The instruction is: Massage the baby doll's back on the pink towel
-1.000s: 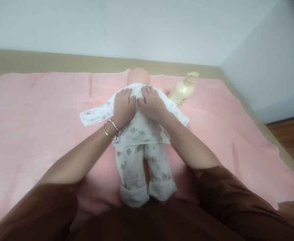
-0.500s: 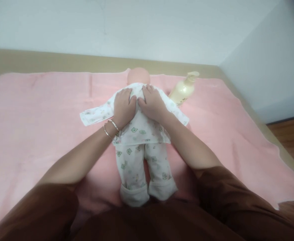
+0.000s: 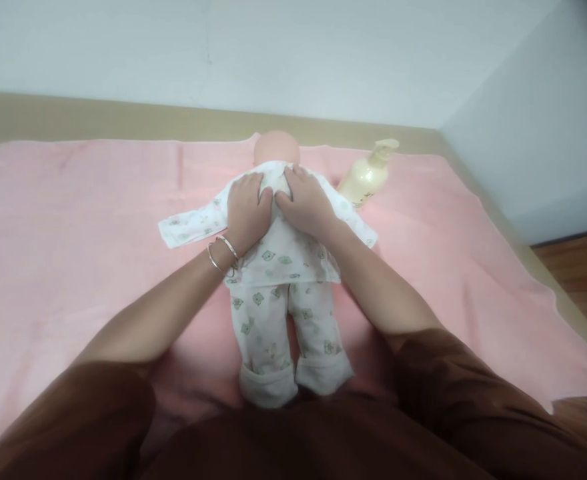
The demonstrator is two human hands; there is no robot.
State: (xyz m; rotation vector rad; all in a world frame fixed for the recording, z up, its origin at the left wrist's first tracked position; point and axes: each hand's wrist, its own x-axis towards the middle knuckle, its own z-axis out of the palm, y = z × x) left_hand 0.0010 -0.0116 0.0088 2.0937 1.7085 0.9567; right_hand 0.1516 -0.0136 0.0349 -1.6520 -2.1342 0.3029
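A baby doll (image 3: 276,148) lies face down in front of me, its head pointing away. It wears a white printed shirt (image 3: 283,257) and matching trousers (image 3: 263,333) with turned-up cuffs. Flat on the left side of its upper back rests my left hand (image 3: 247,208), thumb out, with two thin bracelets (image 3: 226,252) at the wrist. My right hand (image 3: 307,203) lies flat on the right side of the upper back, its thumb close to the other thumb. Both hands are open and grip nothing. The doll's shirt sleeves spread out to either side.
A pale yellow pump bottle (image 3: 366,177) is just right of the doll's shoulder. Under everything spreads a pink cloth (image 3: 98,220) on a tan surface (image 3: 123,120). White walls (image 3: 293,53) stand behind and to the right; wooden floor (image 3: 581,267) shows at the right edge.
Both hands keep the same place on the doll's back. The whole view has shifted very slightly, so things sit a little higher in the picture.
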